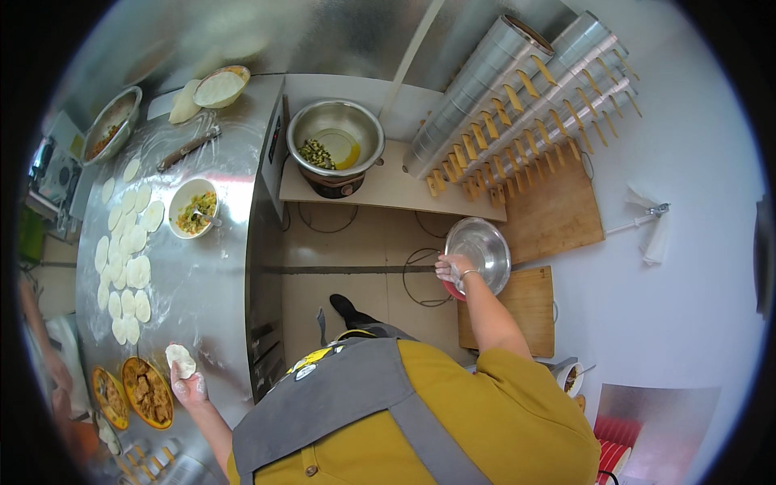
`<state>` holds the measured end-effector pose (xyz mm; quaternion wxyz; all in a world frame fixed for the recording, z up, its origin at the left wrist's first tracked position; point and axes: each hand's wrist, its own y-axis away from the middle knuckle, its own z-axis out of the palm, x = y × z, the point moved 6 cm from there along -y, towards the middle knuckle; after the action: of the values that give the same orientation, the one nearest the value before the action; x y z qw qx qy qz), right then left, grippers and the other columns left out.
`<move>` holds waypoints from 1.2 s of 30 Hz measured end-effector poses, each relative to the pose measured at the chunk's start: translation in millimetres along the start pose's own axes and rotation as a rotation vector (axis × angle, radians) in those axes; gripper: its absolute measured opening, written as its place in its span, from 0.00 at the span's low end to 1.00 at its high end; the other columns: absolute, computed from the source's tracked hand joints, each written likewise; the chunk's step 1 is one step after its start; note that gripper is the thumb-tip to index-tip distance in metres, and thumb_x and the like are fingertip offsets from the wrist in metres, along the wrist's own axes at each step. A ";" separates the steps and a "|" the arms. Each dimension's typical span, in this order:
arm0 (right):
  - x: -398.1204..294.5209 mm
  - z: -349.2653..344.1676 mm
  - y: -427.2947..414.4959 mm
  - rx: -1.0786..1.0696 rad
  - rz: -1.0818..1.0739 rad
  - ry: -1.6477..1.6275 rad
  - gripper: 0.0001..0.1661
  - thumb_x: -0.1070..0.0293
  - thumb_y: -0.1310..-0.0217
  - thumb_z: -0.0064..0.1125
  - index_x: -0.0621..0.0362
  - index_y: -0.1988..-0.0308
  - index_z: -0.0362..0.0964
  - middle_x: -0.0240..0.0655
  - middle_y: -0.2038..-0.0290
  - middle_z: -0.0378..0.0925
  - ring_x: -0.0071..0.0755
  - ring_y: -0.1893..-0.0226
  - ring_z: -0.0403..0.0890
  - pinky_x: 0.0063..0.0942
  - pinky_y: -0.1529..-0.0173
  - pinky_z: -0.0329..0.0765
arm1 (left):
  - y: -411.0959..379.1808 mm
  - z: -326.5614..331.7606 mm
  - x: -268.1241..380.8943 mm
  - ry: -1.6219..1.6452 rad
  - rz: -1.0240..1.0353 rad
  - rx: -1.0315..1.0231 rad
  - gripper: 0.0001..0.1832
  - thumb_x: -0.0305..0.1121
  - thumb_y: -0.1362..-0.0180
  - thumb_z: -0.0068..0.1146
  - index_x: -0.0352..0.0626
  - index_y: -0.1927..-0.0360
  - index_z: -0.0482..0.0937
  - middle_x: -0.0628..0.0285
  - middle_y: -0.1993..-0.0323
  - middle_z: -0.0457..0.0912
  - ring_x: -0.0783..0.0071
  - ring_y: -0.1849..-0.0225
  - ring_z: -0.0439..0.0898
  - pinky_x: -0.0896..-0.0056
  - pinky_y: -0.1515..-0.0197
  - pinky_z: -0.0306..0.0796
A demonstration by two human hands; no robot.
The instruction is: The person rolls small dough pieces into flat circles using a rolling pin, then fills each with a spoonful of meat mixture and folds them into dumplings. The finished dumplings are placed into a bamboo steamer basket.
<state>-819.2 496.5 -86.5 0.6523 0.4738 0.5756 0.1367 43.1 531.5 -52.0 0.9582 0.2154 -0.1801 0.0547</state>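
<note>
On my left, my left hand (191, 388), dusted with flour, holds a thin round dough wrapper (180, 360) above the steel worktable (212, 291). Two yellow oval bowls of brownish filling, a larger one (147, 393) and a smaller one (110, 397), stand beside that hand. Many flat dough wrappers (128, 237) lie overlapping farther up the table. My right hand (454, 268), also floury and with a bracelet at the wrist, is at the left rim of a steel basin (490, 254). Whether its fingers grip the rim is unclear. A red edge (454, 291) shows beneath the basin.
A white bowl of chopped filling with a spoon (193, 208) and a rolling pin (188, 148) rest on the worktable. A large steel bowl (335, 136) sits on a low shelf. Stacked metal steamers (479, 97) and wooden boards (545, 212) stand right. Another person's arm (45, 339) shows far left.
</note>
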 end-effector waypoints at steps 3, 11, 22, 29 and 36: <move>20.3 -25.7 -4.8 0.051 0.071 -0.011 0.14 0.65 0.35 0.59 0.61 0.52 0.74 0.43 0.63 0.82 0.42 0.66 0.85 0.42 0.59 0.86 | -1.1 17.1 7.4 0.017 0.031 -0.018 0.28 0.23 0.32 0.46 0.35 0.28 0.62 0.51 0.33 0.72 0.63 0.34 0.74 0.65 0.32 0.69; 12.6 -15.5 -17.8 0.028 0.057 0.017 0.13 0.65 0.35 0.59 0.62 0.54 0.75 0.46 0.61 0.83 0.44 0.65 0.85 0.43 0.58 0.87 | 5.1 1.0 21.1 0.067 0.092 -0.012 0.28 0.22 0.33 0.47 0.35 0.28 0.62 0.50 0.32 0.71 0.63 0.32 0.71 0.64 0.30 0.67; -39.4 72.0 -37.5 -0.185 -0.045 0.111 0.15 0.66 0.34 0.61 0.64 0.53 0.76 0.46 0.61 0.83 0.42 0.68 0.85 0.40 0.63 0.86 | 47.6 25.6 1.7 0.074 0.264 0.293 0.29 0.22 0.34 0.46 0.34 0.28 0.62 0.53 0.29 0.68 0.63 0.29 0.69 0.62 0.27 0.62; -30.1 61.0 -49.7 -0.169 -0.023 0.140 0.11 0.66 0.34 0.60 0.60 0.56 0.76 0.43 0.64 0.83 0.42 0.69 0.86 0.39 0.64 0.86 | 36.1 -3.6 17.5 0.069 0.245 0.193 0.28 0.21 0.34 0.46 0.34 0.29 0.63 0.53 0.30 0.69 0.62 0.30 0.70 0.62 0.28 0.63; -6.7 5.9 -61.5 -0.055 0.022 0.100 0.11 0.64 0.35 0.61 0.58 0.57 0.76 0.43 0.63 0.83 0.43 0.70 0.86 0.40 0.64 0.86 | 8.4 3.8 33.5 0.015 0.197 -0.039 0.29 0.20 0.34 0.45 0.35 0.28 0.62 0.52 0.30 0.69 0.63 0.30 0.70 0.63 0.28 0.64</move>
<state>-838.6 457.3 -130.7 0.6342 0.4544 0.5982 0.1831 71.5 538.4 -33.1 0.9536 0.1773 -0.1944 0.1466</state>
